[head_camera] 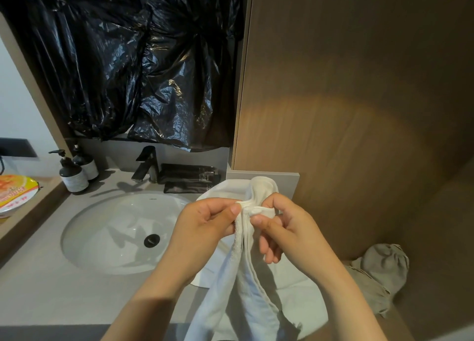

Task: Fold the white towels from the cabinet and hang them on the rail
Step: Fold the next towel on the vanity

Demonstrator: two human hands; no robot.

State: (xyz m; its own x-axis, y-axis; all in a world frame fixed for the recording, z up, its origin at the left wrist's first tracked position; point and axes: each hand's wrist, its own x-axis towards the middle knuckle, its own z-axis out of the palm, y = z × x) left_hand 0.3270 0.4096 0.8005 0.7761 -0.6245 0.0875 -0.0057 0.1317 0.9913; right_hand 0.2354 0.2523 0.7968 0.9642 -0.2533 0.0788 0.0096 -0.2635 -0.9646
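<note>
Between our fingers (257,220) sat the white towel (243,289): left hand (205,220) and right hand (284,225) both pinched its bunched hem, the rest hanging below. Risk, we judged: one pinch slipping, and the corner would drop toward the sink (102,238) left of them.

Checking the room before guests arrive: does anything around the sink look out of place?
Yes. Black plastic sheeting hangs over the wall above the faucet, odd for a bathroom. A noodle bowl sits on the ledge left of the sink, and a grey cloth lies crumpled at right.
</note>
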